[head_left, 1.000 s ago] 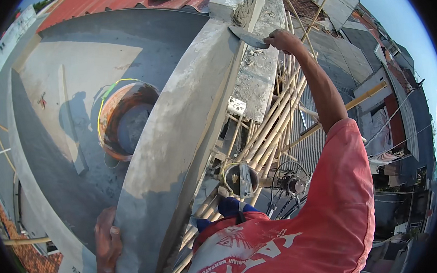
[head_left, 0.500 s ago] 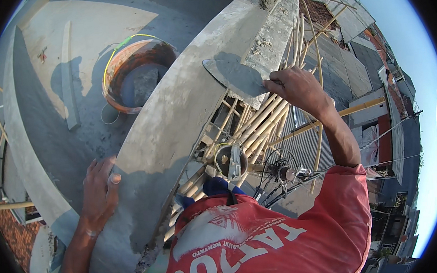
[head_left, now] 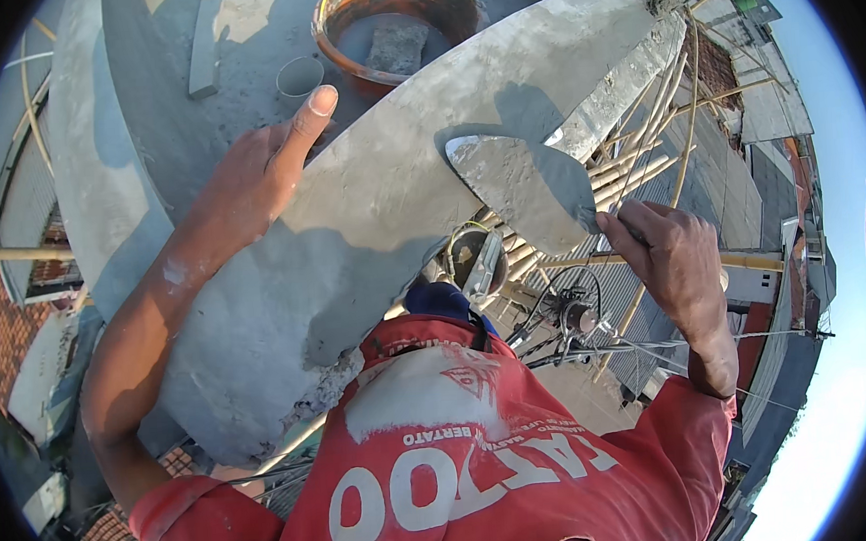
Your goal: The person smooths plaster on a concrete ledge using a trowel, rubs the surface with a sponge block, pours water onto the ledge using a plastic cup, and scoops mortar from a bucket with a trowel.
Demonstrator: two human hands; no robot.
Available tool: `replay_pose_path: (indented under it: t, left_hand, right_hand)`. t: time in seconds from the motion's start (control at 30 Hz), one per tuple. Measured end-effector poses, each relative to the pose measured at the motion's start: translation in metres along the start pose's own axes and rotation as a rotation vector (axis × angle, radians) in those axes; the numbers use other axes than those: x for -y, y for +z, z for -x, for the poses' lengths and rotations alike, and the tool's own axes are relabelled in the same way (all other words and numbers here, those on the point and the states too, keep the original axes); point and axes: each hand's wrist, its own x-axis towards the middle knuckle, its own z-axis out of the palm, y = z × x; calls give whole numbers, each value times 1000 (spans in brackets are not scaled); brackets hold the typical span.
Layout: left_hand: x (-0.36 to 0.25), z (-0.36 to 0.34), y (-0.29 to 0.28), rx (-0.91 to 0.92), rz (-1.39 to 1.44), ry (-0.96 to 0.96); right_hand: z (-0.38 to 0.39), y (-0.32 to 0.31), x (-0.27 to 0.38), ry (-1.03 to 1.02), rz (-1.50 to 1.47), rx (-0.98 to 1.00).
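Note:
My right hand (head_left: 672, 261) is closed around the handle end of a trowel (head_left: 527, 180), a broad, pointed metal blade smeared with grey mortar. Its blade is held over the outer side of a curved cement-plastered wall (head_left: 378, 189), and its shadow falls on the plaster. The handle is mostly hidden in my fist. At the wall's inner edge is my left hand (head_left: 249, 187), holding nothing visible, with the thumb stretched out and the other fingers largely out of sight. Beyond the wall stands an orange-brown tub (head_left: 472, 10) containing a grey block (head_left: 398, 49).
A small round pot (head_left: 299, 77) is beside the tub. Bamboo poles (head_left: 635, 171) form scaffolding along the outer side. Lower down are a bucket (head_left: 477, 258) and a metal device with cables (head_left: 580, 318). A second curved wall (head_left: 101, 192) rises at the left.
The view has shifted, with the tub now higher and farther right. My left hand has moved forward along the wall, its thumb now raised. The trowel has come nearer, its blade turned.

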Motion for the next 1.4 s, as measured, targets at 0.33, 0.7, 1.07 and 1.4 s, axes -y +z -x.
replay_pose_path:
  t: [0.33, 0.7, 1.07, 1.4]
  left_hand:
    - [0, -5, -4, 216, 39, -231]
    - [41, -6, 23, 231, -19, -130]
    - [-28, 6, -3, 90, 333, -526]
    - [-39, 2, -3, 174, 417, -605]
  right_hand:
    - [-6, 5, 17, 31, -17, -49]
    - [-22, 5, 52, -126, 211, -110]
    - [48, 94, -9, 776, -1173, -592]
    - [168, 288, 15, 1175, -734, 150]
